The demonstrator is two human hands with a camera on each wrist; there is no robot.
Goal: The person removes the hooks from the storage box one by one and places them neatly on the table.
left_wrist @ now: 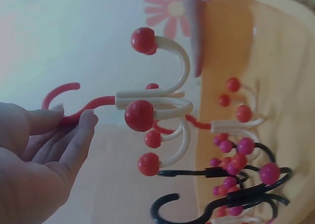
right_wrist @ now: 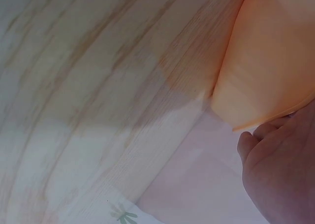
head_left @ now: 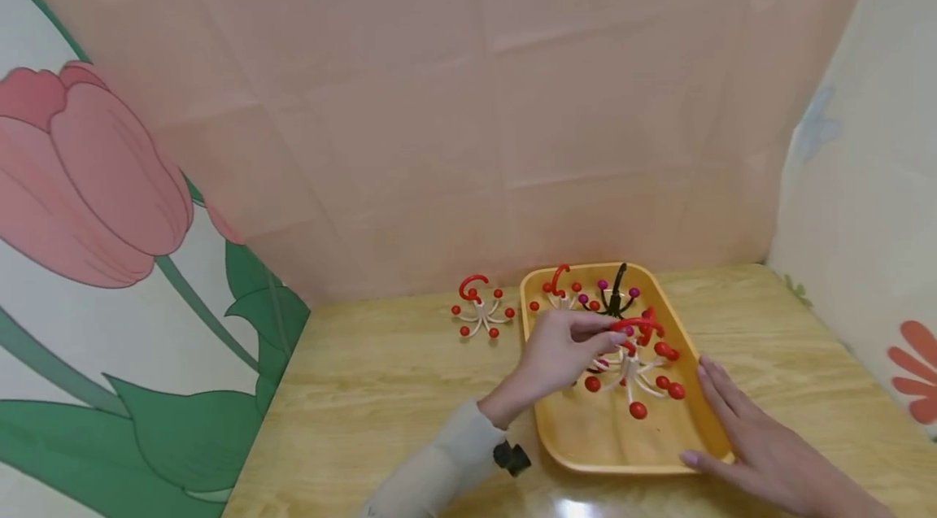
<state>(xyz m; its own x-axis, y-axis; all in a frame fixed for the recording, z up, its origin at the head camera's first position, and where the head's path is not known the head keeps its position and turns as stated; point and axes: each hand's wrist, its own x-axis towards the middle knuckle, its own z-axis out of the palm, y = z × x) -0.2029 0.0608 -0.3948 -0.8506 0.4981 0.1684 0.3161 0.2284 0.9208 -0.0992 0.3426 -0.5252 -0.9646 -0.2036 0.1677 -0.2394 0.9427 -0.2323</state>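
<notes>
Head view: at the near edge, a light sleeve [head_left: 432, 465], with a small black piece [head_left: 511, 459] at its cuff, extends over the wood-grained bench [head_left: 381, 388]. To the right, the right hand [head_left: 769, 449] rests against the yellow tray [head_left: 600, 441]; its fingers are straight and released along the outer right side, the thumb at the near right corner. Slightly beyond, the left hand [head_left: 556, 351] reaches across the tray, its thumb and fingers grasping the red crook of a white hook [head_left: 631, 372]. This held hook is suspended over the tray, its curved arms tipped with red balls; in the left wrist view, its white body lies clear of the fingers. Contact with the hooks behind it cannot be determined. Farther back, inside the tray, are a black hook [head_left: 615, 303] with magenta balls and, at the far left corner, a red-crooked hook [head_left: 562, 301]. Outside the tray, to its left, a bench-top hook [head_left: 481, 313] stands with its red crook uppermost. Behind all rises a creased pink backdrop [head_left: 410, 111], flanked by a painted tulip [head_left: 117, 168] on the left and a red flower [head_left: 918, 372] on the right.
</notes>
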